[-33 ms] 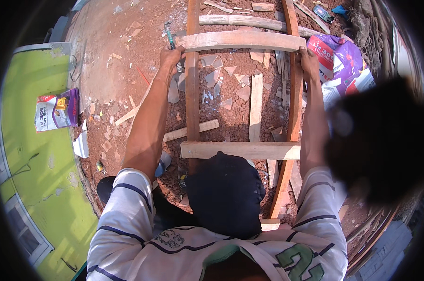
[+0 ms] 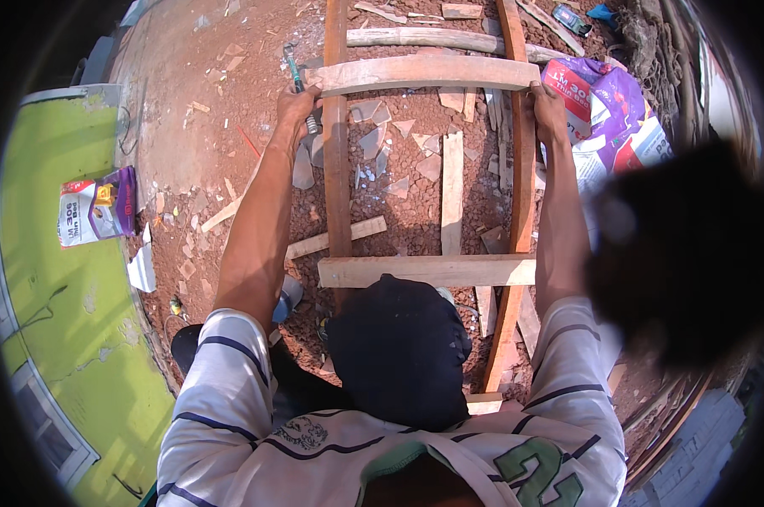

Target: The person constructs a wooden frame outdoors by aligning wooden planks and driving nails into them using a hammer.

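Note:
A pale wooden plank (image 2: 424, 73) lies across two long reddish-brown timbers, the left timber (image 2: 337, 169) and the right timber (image 2: 524, 169). My left hand (image 2: 297, 106) is closed at the plank's left end, and my right hand (image 2: 549, 110) grips its right end beside the right timber. A tool with a teal and black handle (image 2: 296, 78) shows above and below my left hand; I cannot tell whether it is held or lies behind. Nearer to me, a second pale crosspiece (image 2: 428, 270) spans the same timbers. A dark cap (image 2: 399, 346) hides part of the near side.
Broken tile pieces (image 2: 372, 142) and loose wood strips (image 2: 452, 190) litter the red soil. A purple and white bag (image 2: 610, 110) lies at the right, another bag (image 2: 99, 207) by the green wall (image 2: 61, 321). A round pole (image 2: 424, 37) crosses beyond the plank. A blurred dark shape (image 2: 677, 253) covers the right side.
The whole view has shifted slightly, so the timbers, plank and hands appear a little further left. Both hands keep their places at the plank's ends.

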`<control>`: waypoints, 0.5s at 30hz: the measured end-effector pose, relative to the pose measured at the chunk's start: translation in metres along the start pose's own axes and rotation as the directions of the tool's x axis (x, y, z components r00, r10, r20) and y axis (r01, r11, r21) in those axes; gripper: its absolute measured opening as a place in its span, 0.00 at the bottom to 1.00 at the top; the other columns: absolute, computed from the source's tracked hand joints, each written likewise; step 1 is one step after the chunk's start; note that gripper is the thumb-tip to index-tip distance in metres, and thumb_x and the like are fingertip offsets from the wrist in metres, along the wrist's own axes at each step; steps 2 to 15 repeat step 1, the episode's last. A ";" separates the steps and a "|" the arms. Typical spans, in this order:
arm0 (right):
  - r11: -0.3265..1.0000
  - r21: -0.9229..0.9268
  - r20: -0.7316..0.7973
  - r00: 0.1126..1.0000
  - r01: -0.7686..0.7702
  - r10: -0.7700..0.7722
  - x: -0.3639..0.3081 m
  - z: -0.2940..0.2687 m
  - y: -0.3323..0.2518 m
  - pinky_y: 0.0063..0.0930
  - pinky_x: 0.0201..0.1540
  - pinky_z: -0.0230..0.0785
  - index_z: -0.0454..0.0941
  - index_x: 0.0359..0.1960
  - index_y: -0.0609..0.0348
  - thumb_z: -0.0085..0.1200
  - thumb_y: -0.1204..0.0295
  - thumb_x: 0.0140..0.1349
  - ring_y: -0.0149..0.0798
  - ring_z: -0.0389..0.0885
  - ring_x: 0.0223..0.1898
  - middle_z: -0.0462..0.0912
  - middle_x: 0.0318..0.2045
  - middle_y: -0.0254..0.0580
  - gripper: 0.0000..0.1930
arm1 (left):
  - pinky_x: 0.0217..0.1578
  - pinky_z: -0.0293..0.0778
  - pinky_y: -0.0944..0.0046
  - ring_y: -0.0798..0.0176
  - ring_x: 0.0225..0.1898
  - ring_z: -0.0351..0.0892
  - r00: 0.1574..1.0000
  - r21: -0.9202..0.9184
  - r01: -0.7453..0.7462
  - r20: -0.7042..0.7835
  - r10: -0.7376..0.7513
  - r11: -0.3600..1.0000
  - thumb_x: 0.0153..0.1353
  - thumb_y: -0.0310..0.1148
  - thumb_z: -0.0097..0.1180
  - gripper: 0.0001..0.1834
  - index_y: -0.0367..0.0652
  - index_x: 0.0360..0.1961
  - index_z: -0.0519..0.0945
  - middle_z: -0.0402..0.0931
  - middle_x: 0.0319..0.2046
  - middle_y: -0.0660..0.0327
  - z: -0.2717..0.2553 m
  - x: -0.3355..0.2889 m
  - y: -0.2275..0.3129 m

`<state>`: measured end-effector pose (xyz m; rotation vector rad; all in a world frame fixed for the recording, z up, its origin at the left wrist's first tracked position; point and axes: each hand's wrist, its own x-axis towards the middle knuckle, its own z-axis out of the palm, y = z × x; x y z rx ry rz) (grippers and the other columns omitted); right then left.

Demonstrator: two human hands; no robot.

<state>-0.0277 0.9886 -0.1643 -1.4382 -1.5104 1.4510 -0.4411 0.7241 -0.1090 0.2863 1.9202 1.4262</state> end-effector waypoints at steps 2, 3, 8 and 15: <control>0.996 0.094 0.024 1.000 0.012 -0.014 0.003 0.002 0.006 0.19 0.28 0.68 0.84 0.48 0.58 0.61 0.50 0.64 0.26 0.80 0.28 0.82 0.27 0.36 0.24 | 0.34 0.84 0.68 0.61 0.38 0.84 0.997 0.046 0.022 -0.070 -0.018 0.999 0.62 0.25 0.64 0.15 0.40 0.49 0.76 0.81 0.39 0.58 0.006 0.000 0.000; 0.996 0.094 0.024 1.000 0.012 -0.014 0.003 0.002 0.006 0.19 0.28 0.68 0.84 0.48 0.58 0.61 0.50 0.64 0.26 0.80 0.28 0.82 0.27 0.36 0.24 | 0.34 0.84 0.68 0.61 0.38 0.84 0.997 0.046 0.022 -0.070 -0.018 0.999 0.62 0.25 0.64 0.15 0.40 0.49 0.76 0.81 0.39 0.58 0.006 0.000 0.000; 0.996 0.094 0.024 1.000 0.012 -0.014 0.003 0.002 0.006 0.19 0.28 0.68 0.84 0.48 0.58 0.61 0.50 0.64 0.26 0.80 0.28 0.82 0.27 0.36 0.24 | 0.34 0.84 0.68 0.61 0.38 0.84 0.997 0.046 0.022 -0.070 -0.018 0.999 0.62 0.25 0.64 0.15 0.40 0.49 0.76 0.81 0.39 0.58 0.006 0.000 0.000; 0.996 0.094 0.024 1.000 0.012 -0.014 0.003 0.002 0.006 0.19 0.28 0.68 0.84 0.48 0.58 0.61 0.50 0.64 0.26 0.80 0.28 0.82 0.27 0.36 0.24 | 0.34 0.84 0.68 0.61 0.38 0.84 0.997 0.046 0.022 -0.070 -0.018 0.999 0.62 0.25 0.64 0.15 0.40 0.49 0.76 0.81 0.39 0.58 0.006 0.000 0.000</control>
